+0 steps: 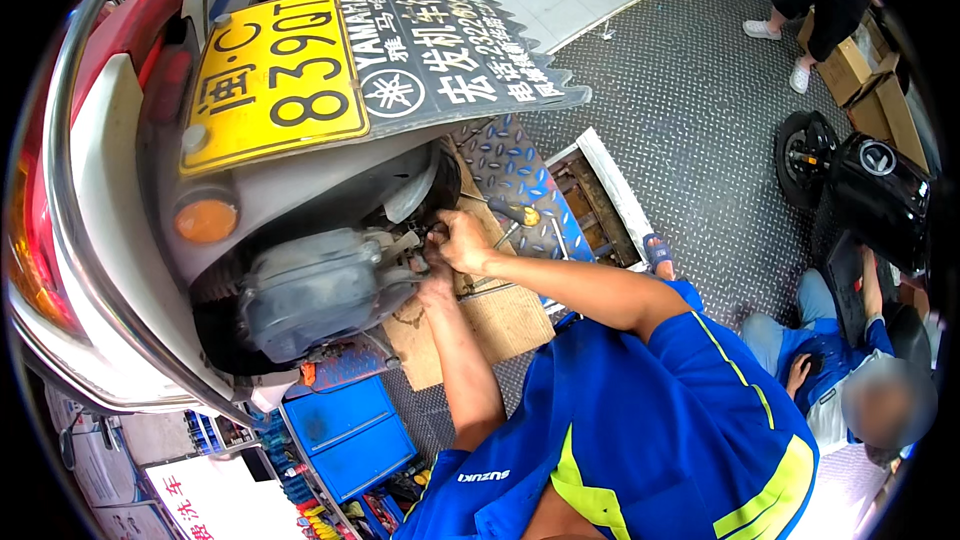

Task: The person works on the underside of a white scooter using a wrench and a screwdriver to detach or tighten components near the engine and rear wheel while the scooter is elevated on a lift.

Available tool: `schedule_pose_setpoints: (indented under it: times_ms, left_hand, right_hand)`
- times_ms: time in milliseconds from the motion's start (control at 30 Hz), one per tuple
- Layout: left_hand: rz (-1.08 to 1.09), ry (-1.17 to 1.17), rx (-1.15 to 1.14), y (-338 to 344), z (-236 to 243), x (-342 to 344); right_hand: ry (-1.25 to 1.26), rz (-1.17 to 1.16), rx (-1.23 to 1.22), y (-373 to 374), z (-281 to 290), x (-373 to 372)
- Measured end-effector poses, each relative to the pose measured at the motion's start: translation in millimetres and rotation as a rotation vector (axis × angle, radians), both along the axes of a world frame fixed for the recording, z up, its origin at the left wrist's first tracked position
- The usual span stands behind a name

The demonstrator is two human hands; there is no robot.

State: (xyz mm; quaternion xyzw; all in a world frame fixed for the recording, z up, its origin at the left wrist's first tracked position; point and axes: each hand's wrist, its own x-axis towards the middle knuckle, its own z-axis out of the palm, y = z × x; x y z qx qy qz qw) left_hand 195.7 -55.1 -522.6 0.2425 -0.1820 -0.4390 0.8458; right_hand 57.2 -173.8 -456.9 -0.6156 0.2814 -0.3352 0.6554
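Note:
A scooter with a silver rear rail, a yellow number plate and a black mudflap stands at my left. Under its body, beside a dusty grey engine-side housing, both my hands meet at a small dark part. My right hand is closed, fingers curled in toward that part. Just below it, my left hand reaches up with bent fingers, partly covered by the right hand. What the fingers hold is too small and shaded to make out.
Cardboard lies below my hands on a blue tread-plate stand. A yellow-and-black-handled screwdriver is right of them. A blue tool cabinet stands lower left. At right, a person sits by a black motorbike; another stands beyond.

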Motion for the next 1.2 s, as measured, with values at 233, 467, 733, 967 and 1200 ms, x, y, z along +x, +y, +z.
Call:
schedule_pose_setpoints:
  times_ms: [233, 467, 733, 967, 1200]
  left_hand:
    - [-0.055, -0.016, 0.017, -10, 27, -12]
    - [0.125, -0.002, 0.081, -19, 19, -9]
    - [0.193, 0.222, 0.094, -12, 9, -2]
    - [0.090, 0.234, -0.020, 14, -25, 42]
    - [0.141, -0.031, 0.167, -3, -10, -4]
  right_hand:
    - [-0.061, 0.063, 0.079, 0, 7, 1]
    - [-0.041, 0.009, 0.120, -2, 9, 3]
    - [0.003, -0.002, 0.078, -1, 10, 3]
    - [0.098, 0.027, -0.098, 4, 25, 7]
    - [0.136, 0.033, -0.256, -5, 4, 4]
